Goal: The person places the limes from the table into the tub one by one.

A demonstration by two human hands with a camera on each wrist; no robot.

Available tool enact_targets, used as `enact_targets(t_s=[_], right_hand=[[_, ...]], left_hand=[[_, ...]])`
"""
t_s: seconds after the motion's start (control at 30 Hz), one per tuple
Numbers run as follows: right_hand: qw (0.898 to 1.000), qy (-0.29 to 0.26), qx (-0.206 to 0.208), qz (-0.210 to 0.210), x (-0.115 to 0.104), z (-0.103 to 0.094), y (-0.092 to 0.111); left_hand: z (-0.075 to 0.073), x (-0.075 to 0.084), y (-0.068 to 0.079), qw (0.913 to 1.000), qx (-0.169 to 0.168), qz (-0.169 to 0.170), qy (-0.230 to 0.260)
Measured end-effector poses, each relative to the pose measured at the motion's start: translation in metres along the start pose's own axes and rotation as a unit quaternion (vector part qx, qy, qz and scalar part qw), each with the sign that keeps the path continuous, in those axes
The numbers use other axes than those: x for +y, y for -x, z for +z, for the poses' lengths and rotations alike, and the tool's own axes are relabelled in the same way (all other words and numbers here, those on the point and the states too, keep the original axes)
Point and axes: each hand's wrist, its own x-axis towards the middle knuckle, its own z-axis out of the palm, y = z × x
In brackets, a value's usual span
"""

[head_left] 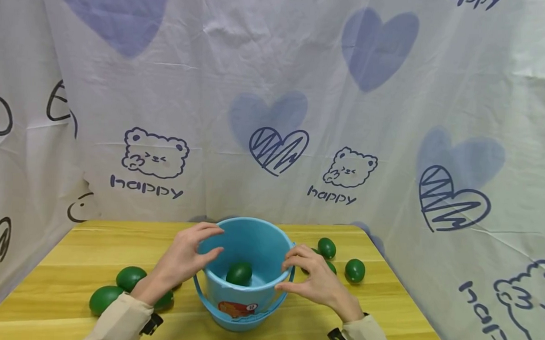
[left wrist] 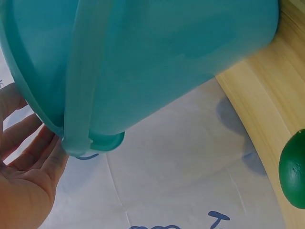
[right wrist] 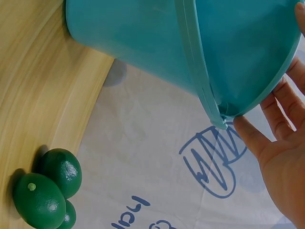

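A light blue plastic bucket stands upright on the table, its handle hanging down across the front. One dark green oval fruit lies inside at the bottom. My left hand is at the bucket's left rim, fingers spread and loosely curved. On the opposite side, my right hand has its fingertips against the rim, thumb apart from the fingers. Both wrist views show fingers beside the rim near the handle joints, the left and the right. Neither hand grips the bucket.
More green fruits lie left of the bucket, such as one fruit by my left forearm. Several others, including a fruit, sit to the right. The wooden table meets a printed cloth hanging behind and at the sides.
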Motion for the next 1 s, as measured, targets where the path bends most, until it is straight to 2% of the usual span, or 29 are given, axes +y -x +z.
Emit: enact_targets(t_s=[0.2,0.43,1.0], right_hand=[[1.000,0.001,-0.001,0.000,0.000,-0.001,0.000],[1.000,0.010,-0.003,0.005,-0.001,-0.002,0.001],[1.000,0.008,-0.012,0.019,-0.004,-0.004,0.001]], left_hand=[[-0.004,-0.004,0.005,1.0000,0.007,-0.005,-0.002],[-0.010,-0.011,0.012,0.9998,0.016,0.011,-0.003],[-0.025,-0.026,0.034,0.9984,0.047,-0.008,-0.032]])
